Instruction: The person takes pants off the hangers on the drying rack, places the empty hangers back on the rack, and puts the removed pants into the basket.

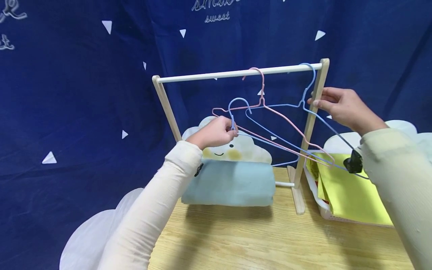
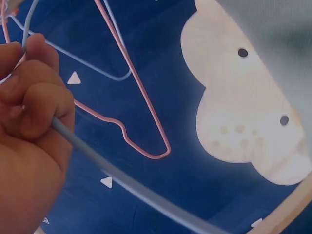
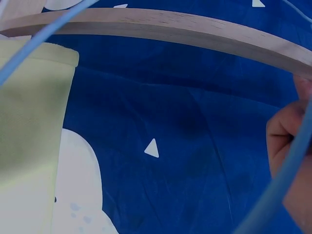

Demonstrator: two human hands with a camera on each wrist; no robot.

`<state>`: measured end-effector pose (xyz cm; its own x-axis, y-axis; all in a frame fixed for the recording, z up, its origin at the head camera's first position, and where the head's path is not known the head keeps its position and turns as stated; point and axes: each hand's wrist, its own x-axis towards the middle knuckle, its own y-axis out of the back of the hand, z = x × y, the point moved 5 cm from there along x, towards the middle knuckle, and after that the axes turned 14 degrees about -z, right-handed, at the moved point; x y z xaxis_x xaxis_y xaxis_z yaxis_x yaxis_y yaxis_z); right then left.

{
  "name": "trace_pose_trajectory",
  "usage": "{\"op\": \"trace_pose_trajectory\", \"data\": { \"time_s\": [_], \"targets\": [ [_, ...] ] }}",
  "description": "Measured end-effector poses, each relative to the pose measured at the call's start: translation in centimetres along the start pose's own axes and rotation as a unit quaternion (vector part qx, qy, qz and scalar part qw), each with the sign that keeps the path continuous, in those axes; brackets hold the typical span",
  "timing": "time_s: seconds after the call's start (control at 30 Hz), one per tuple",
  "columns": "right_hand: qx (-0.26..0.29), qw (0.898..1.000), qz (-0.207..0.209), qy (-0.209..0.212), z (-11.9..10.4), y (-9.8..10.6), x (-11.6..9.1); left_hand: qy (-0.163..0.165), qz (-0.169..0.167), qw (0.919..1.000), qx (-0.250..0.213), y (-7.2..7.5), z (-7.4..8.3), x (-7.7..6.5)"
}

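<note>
My left hand (image 1: 216, 132) holds a blue wire hanger (image 1: 239, 99) by the neck, its hook pointing up below the rail. In the left wrist view, fingers curl round the blue wire. My right hand (image 1: 345, 108) grips the right wooden post (image 1: 312, 112) of a small clothes rack, thumb on the near side. From the rack's white rail (image 1: 209, 75) hang a pink hanger (image 1: 263, 84) and, by the right post, another blue hanger (image 1: 315, 77). The held hanger overlaps both in the head view. Only part of the right hand shows in the right wrist view.
A rolled light-blue cloth (image 1: 233, 183) lies at the rack's foot, before a cloud-shaped cushion (image 1: 243, 148). To the right, a white basket (image 1: 324, 212) holds folded yellow cloth (image 1: 354, 191). A dark blue curtain (image 1: 84, 93) hangs behind the wooden table (image 1: 219, 240).
</note>
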<state>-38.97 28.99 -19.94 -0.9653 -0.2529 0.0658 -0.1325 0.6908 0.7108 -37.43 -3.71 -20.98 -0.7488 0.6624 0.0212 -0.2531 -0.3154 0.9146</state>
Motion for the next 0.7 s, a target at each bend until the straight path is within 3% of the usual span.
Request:
{"op": "trace_pose_trajectory", "data": {
  "time_s": [0.27,0.43,0.7],
  "targets": [
    [0.006,1.000,0.004,0.001,-0.1,0.0,-0.1,0.004,-0.040,0.9988,-0.027,-1.3,0.3,1.1],
    [0.012,1.000,0.002,0.000,-0.1,0.0,-0.1,-0.024,-0.046,0.9981,-0.032,-1.8,0.6,1.7],
    [0.029,1.000,0.002,0.003,-0.2,0.0,-0.2,-0.036,-0.041,0.9962,-0.068,-2.6,0.6,2.1]
  ]
}}
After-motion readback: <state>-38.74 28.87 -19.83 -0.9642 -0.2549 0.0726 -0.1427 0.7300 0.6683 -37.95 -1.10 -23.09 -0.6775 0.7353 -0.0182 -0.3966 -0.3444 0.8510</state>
